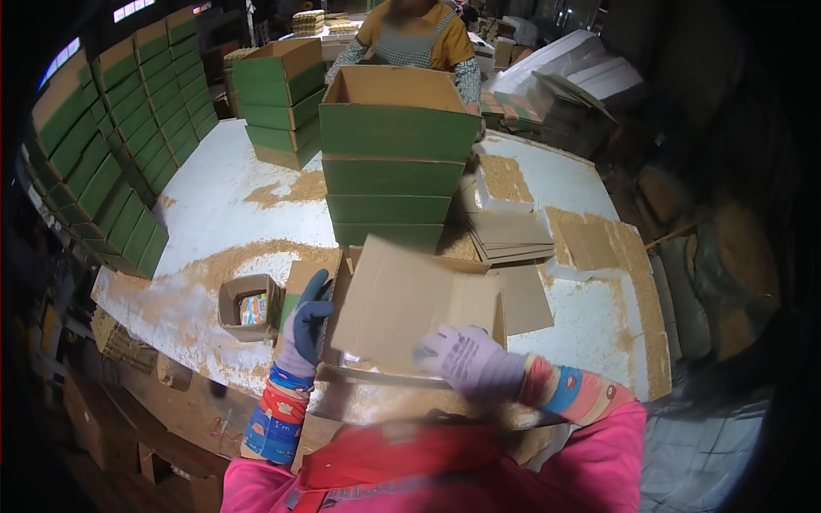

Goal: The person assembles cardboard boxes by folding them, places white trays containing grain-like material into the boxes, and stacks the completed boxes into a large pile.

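Note:
A brown cardboard sheet point(393, 299) lies tilted over an open cardboard box point(500, 321) right in front of me. My right hand point(475, 359), in a pale lilac glove with grey fingertips, grips the sheet near its lower right edge; the fingertips are slightly blurred. My left hand point(306, 329), gloved with dark blue fingers, rests against the box's left side, fingers up and thumb apart. Much of the box's inside is hidden under the sheet. Beyond it rises a stack of green boxes point(395, 132), the top one open.
To the left sits a small open carton point(248, 308) with colourful packets inside. Flat cardboard pieces point(510, 235) lie right of the stack. Green boxes point(111, 201) line the left edge. A person point(419, 43) stands across the white, sawdust-strewn table point(214, 184).

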The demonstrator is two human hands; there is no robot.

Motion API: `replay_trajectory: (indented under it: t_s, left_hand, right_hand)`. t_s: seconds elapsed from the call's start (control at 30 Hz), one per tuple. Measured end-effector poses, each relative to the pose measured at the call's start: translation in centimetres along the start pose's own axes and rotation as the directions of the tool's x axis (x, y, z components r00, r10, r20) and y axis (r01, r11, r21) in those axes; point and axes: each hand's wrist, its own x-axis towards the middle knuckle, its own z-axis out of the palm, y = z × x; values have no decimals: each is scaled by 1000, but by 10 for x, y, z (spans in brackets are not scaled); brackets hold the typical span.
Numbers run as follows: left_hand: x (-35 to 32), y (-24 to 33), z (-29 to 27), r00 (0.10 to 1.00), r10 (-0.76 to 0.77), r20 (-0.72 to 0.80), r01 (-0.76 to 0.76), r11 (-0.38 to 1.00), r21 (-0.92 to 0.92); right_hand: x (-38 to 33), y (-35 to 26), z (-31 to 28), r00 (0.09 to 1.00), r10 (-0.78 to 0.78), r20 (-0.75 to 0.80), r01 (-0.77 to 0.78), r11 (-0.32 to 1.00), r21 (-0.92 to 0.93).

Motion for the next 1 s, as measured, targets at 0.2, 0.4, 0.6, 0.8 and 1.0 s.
replay_trajectory:
  t_s: [0.2,0.4,0.6,0.8,1.0]
  left_hand:
    - [-5,23,3,987,-93,-130,64,974,-216]
    - [0,30,38,972,-176,-154,178,984,-1]
    - [2,15,22,978,177,113,-210,826,523]
    - [-23,-23,-28,882,-462,-94,379,812,-444]
    - [-1,-50,6,800,-600,12,579,777,248]
  right_hand:
    - [-8,29,21,992,-129,-7,129,987,92]
    - [6,21,25,995,70,-68,-72,997,-17]
    - [27,38,41,1000,-4,12,6,985,-171]
    - [-71,94,50,575,814,-80,-178,220,959]
    - [-61,64,107,815,563,134,-37,-181,983]
